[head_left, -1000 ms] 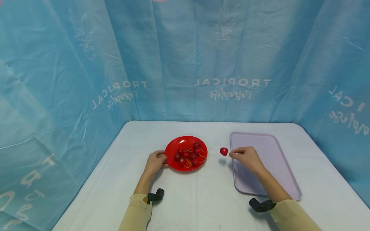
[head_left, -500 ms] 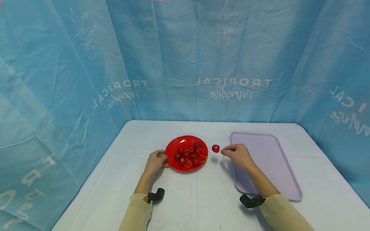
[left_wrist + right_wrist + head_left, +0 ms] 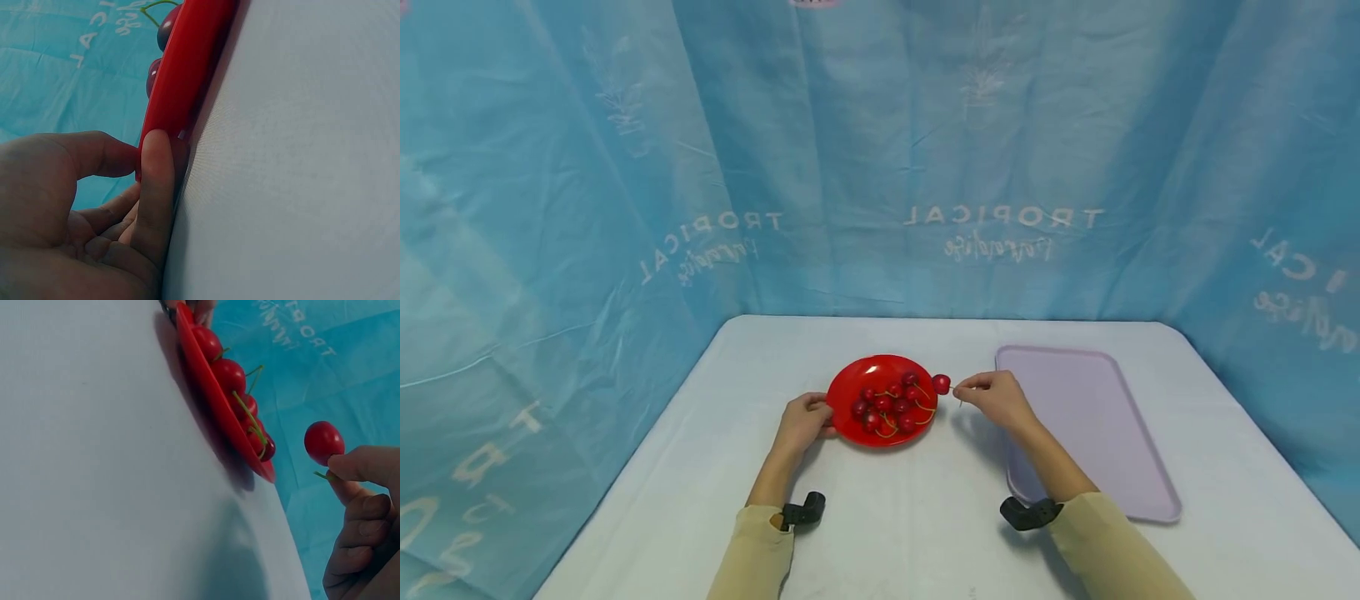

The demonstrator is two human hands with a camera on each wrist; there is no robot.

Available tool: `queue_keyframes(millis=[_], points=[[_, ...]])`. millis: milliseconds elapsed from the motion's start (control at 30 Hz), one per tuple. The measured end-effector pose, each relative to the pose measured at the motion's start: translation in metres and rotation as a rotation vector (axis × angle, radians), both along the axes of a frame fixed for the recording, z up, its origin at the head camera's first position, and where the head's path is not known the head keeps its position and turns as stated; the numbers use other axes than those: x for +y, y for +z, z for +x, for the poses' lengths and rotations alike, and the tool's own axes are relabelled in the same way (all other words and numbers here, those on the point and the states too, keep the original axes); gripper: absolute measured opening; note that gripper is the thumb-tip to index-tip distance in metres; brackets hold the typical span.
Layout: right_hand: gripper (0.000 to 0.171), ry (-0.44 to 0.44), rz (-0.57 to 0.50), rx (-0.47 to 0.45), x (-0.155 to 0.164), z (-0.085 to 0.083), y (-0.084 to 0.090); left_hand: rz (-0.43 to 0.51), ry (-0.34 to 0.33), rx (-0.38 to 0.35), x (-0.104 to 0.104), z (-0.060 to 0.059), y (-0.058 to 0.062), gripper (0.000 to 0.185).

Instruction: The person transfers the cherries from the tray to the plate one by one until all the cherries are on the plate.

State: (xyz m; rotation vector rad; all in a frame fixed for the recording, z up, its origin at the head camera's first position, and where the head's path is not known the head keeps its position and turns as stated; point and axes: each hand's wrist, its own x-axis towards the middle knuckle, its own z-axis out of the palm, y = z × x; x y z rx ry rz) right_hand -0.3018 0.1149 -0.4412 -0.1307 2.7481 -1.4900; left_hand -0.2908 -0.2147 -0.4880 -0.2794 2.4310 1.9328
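A red plate (image 3: 859, 375) holding several dark-red cherries (image 3: 883, 403) with green stems sits left of the table's middle. My left hand (image 3: 802, 419) pinches the plate's left rim, with the thumb on top and fingers beneath, as the left wrist view shows. Between thumb and index finger, my right hand (image 3: 997, 395) pinches one cherry (image 3: 324, 442) by its stem. In the head view that cherry overlaps the plate's right rim; in the right wrist view it hangs in the air beyond the plate's edge.
A pale purple tray (image 3: 1078, 408) lies to the right, partly behind my right forearm. White cloth covers the table (image 3: 895, 533). Blue printed curtains (image 3: 865, 167) surround its back and sides. Each wrist wears a black camera mount (image 3: 805, 510).
My right hand has moved left from over the tray's edge, bringing the cherry to the plate's right rim. The left hand and plate stay in place.
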Motion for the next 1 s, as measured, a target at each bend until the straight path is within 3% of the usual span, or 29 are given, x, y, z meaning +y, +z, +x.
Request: queue_keyframes(millis=[700, 1000], points=[[0.021, 0.002, -0.021, -0.062, -0.045, -0.014, -0.007, 0.008, -0.006, -0.005, -0.003, -0.001, 0.000, 0.039], [0.016, 0.015, -0.049, -0.022, -0.057, -0.016, -0.007, 0.006, 0.003, -0.009, -0.002, 0.001, -0.001, 0.039]])
